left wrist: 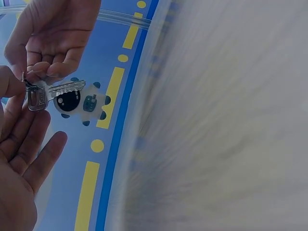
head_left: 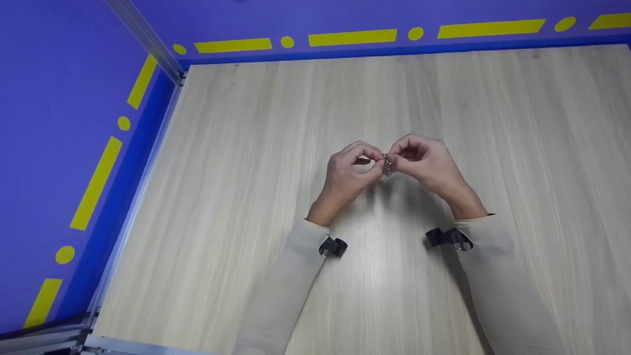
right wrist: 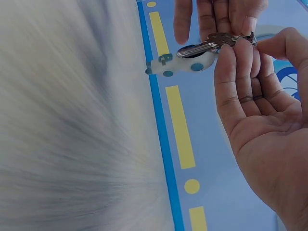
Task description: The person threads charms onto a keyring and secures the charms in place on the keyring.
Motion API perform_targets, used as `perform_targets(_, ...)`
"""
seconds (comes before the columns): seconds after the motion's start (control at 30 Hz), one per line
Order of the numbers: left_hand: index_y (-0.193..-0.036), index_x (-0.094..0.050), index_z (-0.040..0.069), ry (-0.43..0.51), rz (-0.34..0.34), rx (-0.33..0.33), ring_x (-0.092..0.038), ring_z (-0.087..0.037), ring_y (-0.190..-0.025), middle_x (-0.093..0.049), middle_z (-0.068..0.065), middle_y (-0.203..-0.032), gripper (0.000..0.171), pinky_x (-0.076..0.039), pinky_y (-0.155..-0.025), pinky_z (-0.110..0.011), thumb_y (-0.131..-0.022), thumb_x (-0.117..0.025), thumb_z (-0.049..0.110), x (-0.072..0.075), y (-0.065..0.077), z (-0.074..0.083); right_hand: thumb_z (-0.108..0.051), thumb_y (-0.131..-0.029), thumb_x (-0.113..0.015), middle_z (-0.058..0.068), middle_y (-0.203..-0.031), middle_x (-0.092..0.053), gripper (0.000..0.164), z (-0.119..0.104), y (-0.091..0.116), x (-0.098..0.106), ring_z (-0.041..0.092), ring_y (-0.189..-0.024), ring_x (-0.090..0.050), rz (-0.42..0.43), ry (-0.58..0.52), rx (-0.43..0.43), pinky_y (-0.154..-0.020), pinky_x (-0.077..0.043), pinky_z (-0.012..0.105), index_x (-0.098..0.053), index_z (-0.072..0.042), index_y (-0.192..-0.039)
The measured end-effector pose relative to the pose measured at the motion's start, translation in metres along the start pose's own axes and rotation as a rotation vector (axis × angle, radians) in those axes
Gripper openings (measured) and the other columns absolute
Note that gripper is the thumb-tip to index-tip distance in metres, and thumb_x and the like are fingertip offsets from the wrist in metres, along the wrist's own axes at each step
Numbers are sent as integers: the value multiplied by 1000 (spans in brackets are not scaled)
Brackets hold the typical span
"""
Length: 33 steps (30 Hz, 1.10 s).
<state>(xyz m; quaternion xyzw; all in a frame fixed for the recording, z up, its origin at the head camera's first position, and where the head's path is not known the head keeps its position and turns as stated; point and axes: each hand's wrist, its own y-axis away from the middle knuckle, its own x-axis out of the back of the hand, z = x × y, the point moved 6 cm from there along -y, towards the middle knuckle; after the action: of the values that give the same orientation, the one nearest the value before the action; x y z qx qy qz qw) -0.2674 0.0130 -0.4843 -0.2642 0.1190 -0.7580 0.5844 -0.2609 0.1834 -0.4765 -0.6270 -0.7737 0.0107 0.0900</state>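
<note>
Several metal keys (head_left: 387,167) hang between the two hands, above the wooden table (head_left: 236,197). My left hand (head_left: 343,170) pinches the bunch from the left with thumb and fingertips. From the other side, my right hand (head_left: 429,160) pinches it at the small ring (right wrist: 253,39), thumb against fingertips. One key (left wrist: 67,88) shows its toothed blade in the left wrist view, pointing away from the fingers. In the right wrist view the key blades (right wrist: 195,49) stick out to the left. The fingertips hide part of the ring.
A blue wall (head_left: 59,98) with yellow bars and dots runs along the left and back of the table. Metal framing (head_left: 148,34) stands at the corner. Black straps (head_left: 333,246) sit on both sleeved wrists. A cartoon figure (left wrist: 90,103) shows on the wall.
</note>
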Motion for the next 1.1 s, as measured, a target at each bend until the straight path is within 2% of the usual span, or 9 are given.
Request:
perform_targets(0.2,-90,-73,1,-6,14,-23,-70,-11,-94,-75,-7,-96,6,-65,-81,-43,-89,-78,-1,2,0,0,3,-94,-75,11,-88,-73,11,-1,0,-1,16,-78,-71,1,-11,-9,-75,-60,25,-69,12,-97)
perform_targets(0.33,-93,-73,2,-3,20,-32,-70,-12,-94,-74,-6,-97,6,-65,-82,-39,-90,-79,1,3,0,0,5,-95,-74,11,-88,-73,6,-1,0,-1,16,-77,-71,8,-33,-1,-75,-60,25,-70,9,-96)
perform_targets(0.4,-95,-74,2,-3,15,-33,-70,-11,-94,-73,-6,-98,6,-64,-82,-36,-92,-78,2,2,0,0,9,-95,-70,12,-87,-72,1,0,0,-1,16,-76,-71,14,-62,2,-75,-61,26,-70,8,-96)
perform_targets(0.53,-98,-74,3,-2,2,-35,-70,-11,-96,-74,-6,-100,7,-64,-82,-32,-93,-79,3,1,0,0,14,-94,-65,13,-87,-71,10,2,0,0,17,-75,-70,22,-153,0,-76,-62,29,-71,6,-94)
perform_targets(0.63,-98,-75,3,-13,0,-41,-70,-12,-97,-74,-6,-100,6,-63,-82,-31,-93,-79,2,0,-1,1,11,-95,-66,14,-89,-71,10,3,0,2,18,-76,-70,30,-196,-2,-78,-62,31,-71,3,-92)
perform_targets(0.8,-95,-74,3,-17,9,-45,-69,-12,-97,-74,-6,-99,5,-63,-81,-30,-93,-79,3,0,-2,1,9,-93,-67,14,-89,-70,10,4,1,3,17,-77,-70,39,-174,-17,-78,-62,30,-71,0,-92)
perform_targets(1.1,-92,-74,0,-13,21,-62,-70,-15,-93,-74,-10,-96,5,-64,-79,-28,-93,-77,3,0,-2,1,12,-94,-66,11,-88,-72,12,2,-1,1,16,-76,-71,23,-87,-8,-75,-61,26,-71,2,-93)
